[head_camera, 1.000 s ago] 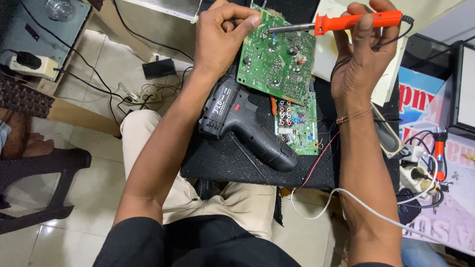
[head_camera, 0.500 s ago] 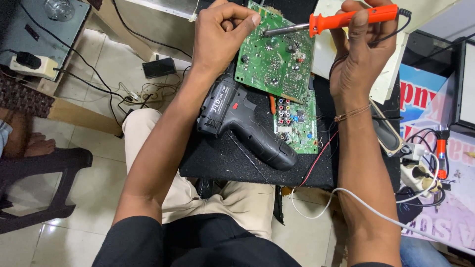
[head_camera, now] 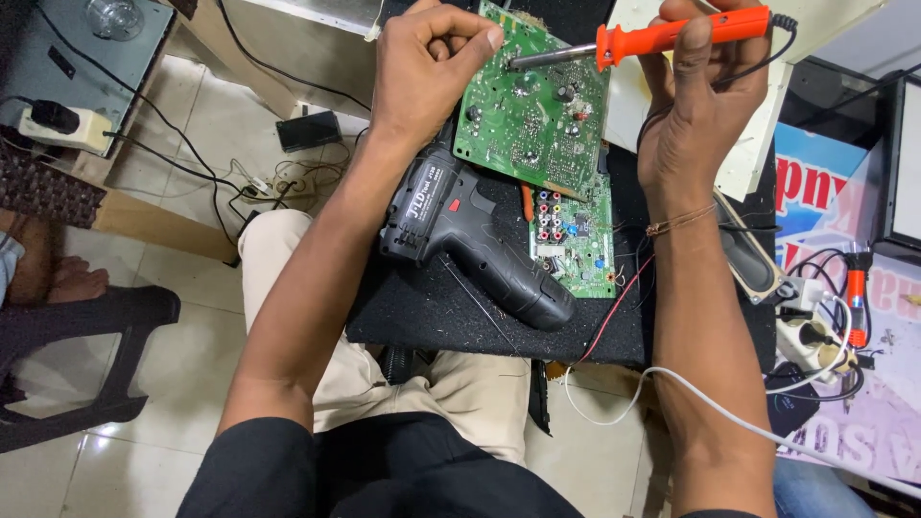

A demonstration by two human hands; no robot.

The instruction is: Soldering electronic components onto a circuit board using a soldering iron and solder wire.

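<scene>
Pale floor tiles show under a black tabletop (head_camera: pixel 451 317) on the person's lap. On it, a green circuit board (head_camera: pixel 532 110) leans up between both hands. The left hand (head_camera: pixel 427 62) is curled at the board's top left edge, fingers pinched on something too small to tell. The right hand (head_camera: pixel 700 105) grips an orange soldering iron (head_camera: pixel 672 36), which lies sideways, tip pointing left onto the board.

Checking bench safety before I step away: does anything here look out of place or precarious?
Yes. The black cordless drill lies on the black mat right against the small green circuit board, crowding the work. The large green circuit board sits tilted, propped by the left hand, while the right hand holds the orange-handled soldering iron to it.
</scene>
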